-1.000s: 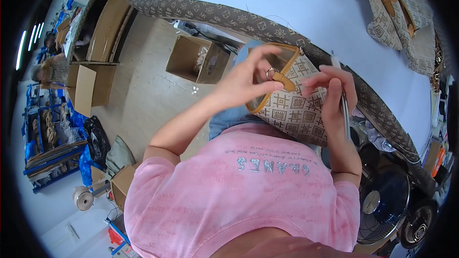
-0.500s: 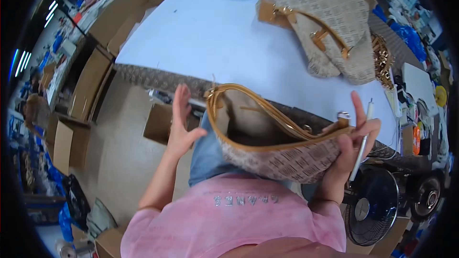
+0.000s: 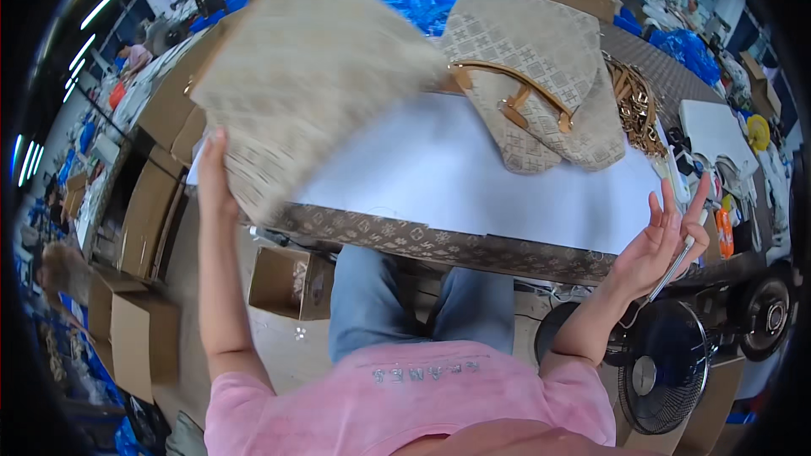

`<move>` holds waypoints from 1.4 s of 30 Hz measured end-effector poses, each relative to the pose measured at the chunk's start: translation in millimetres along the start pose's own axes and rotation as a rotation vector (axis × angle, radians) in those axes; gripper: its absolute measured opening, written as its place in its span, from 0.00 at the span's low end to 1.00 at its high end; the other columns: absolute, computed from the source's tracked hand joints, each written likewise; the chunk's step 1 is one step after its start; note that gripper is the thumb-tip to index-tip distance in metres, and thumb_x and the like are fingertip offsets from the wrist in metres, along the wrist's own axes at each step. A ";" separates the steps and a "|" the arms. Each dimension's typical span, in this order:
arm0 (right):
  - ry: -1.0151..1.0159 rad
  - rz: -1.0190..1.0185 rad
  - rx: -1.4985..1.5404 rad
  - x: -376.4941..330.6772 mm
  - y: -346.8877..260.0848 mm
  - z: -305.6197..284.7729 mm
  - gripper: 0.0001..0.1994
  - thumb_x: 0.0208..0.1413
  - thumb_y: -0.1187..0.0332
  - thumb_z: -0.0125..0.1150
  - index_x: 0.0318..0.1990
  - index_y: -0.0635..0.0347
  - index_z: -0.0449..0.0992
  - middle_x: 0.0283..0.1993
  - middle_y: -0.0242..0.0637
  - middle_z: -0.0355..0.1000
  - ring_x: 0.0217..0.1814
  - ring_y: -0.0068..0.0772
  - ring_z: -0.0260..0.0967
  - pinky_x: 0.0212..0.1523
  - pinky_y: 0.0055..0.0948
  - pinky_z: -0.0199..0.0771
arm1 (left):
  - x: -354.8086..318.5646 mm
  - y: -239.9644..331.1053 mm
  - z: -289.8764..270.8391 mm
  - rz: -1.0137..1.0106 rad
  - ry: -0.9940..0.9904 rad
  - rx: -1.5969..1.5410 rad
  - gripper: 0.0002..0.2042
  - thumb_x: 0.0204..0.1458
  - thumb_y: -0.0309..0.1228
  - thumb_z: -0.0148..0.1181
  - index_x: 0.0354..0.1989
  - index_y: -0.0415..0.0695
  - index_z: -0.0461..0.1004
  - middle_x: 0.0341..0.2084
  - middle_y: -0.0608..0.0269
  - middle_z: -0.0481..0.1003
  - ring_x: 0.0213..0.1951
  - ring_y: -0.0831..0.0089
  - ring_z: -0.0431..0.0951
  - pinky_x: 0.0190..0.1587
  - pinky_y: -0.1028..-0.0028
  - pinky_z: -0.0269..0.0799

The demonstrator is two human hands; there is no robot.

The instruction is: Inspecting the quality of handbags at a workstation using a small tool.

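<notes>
Two hands working apart: I am seeing the left hand (image 3: 213, 173) gripping the beige bag (image 3: 304, 76) above the counter (image 3: 473, 177), the right hand (image 3: 659, 241) spread open, a pen (image 3: 676, 262) lying across its grip.

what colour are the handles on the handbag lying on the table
Tan-brown, on the beige patterned handbag lying on the white table; the head view shows it.

One view only: a head-worn fisheye cam, looking steeply down and fwd from above the person's chest, so the pink shirt and lap fill the bottom edge. It faces across the near edge of the table (image 3: 473, 194) toward its far edge (straight lines bow hard near the rim). Close range, forearms enter from below; the floor and a fan (image 3: 667, 371) show under the near right corner. No 2nd view to overlap.
</notes>
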State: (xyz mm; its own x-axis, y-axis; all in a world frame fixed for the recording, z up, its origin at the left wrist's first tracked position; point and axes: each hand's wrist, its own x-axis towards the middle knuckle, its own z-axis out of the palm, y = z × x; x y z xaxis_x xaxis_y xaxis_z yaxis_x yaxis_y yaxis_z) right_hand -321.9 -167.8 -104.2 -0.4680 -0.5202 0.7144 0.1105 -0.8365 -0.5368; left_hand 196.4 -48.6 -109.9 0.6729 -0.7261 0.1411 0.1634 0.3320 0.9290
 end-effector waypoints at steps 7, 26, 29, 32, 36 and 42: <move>-0.050 -0.107 -0.199 9.3 40.7 -38.2 0.09 0.61 0.75 0.50 0.44 0.58 0.57 0.68 0.67 0.52 0.48 0.48 0.76 0.40 0.28 0.81 | 156.5 -28.1 -107.4 0.167 0.062 1.043 0.34 0.56 0.46 0.60 0.68 0.45 0.56 0.64 0.48 0.62 0.64 0.58 0.62 0.61 0.63 0.63; -0.138 -0.255 -0.335 37.2 118.4 -19.4 0.22 0.67 0.63 0.44 0.63 0.69 0.62 0.52 0.50 0.69 0.52 0.44 0.68 0.54 0.46 0.67 | 187.4 -136.8 -59.9 0.258 0.218 1.113 0.44 0.43 0.71 0.54 0.55 0.41 0.74 0.57 0.42 0.68 0.61 0.49 0.65 0.64 0.60 0.58; -0.084 -0.060 -0.048 39.7 130.0 -15.7 0.22 0.68 0.62 0.43 0.62 0.70 0.62 0.50 0.51 0.70 0.52 0.45 0.68 0.54 0.46 0.69 | 186.7 -141.4 -50.0 0.062 0.244 1.036 0.45 0.41 0.71 0.54 0.51 0.38 0.76 0.49 0.41 0.74 0.55 0.48 0.71 0.59 0.62 0.64; -0.160 -0.043 -0.018 41.8 135.6 -18.8 0.22 0.67 0.62 0.43 0.61 0.71 0.63 0.50 0.51 0.70 0.52 0.45 0.68 0.53 0.46 0.69 | 184.1 -139.6 -50.6 -0.087 0.215 1.049 0.44 0.40 0.71 0.55 0.46 0.37 0.79 0.44 0.41 0.77 0.50 0.48 0.75 0.55 0.61 0.68; -0.232 -0.025 0.021 43.7 135.9 -17.1 0.21 0.67 0.62 0.44 0.60 0.71 0.63 0.49 0.51 0.70 0.51 0.45 0.68 0.52 0.45 0.70 | 169.7 -154.6 -51.5 0.047 0.389 1.103 0.41 0.41 0.69 0.57 0.44 0.37 0.79 0.44 0.42 0.77 0.50 0.48 0.75 0.55 0.60 0.68; -0.331 -0.014 0.032 44.6 143.2 -19.3 0.21 0.67 0.63 0.45 0.59 0.71 0.64 0.49 0.51 0.70 0.50 0.45 0.69 0.51 0.44 0.71 | 139.9 -174.7 -51.8 0.482 0.688 0.965 0.39 0.44 0.66 0.59 0.44 0.36 0.77 0.44 0.41 0.76 0.49 0.47 0.75 0.55 0.60 0.68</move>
State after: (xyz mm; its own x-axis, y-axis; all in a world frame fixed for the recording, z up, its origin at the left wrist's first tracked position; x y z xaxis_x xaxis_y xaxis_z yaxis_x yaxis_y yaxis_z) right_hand -343.8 -307.4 -157.9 -0.1600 -0.5323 0.8313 0.1363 -0.8460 -0.5155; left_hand 299.4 -176.9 -270.2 0.7980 -0.0992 0.5945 -0.5930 -0.3058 0.7449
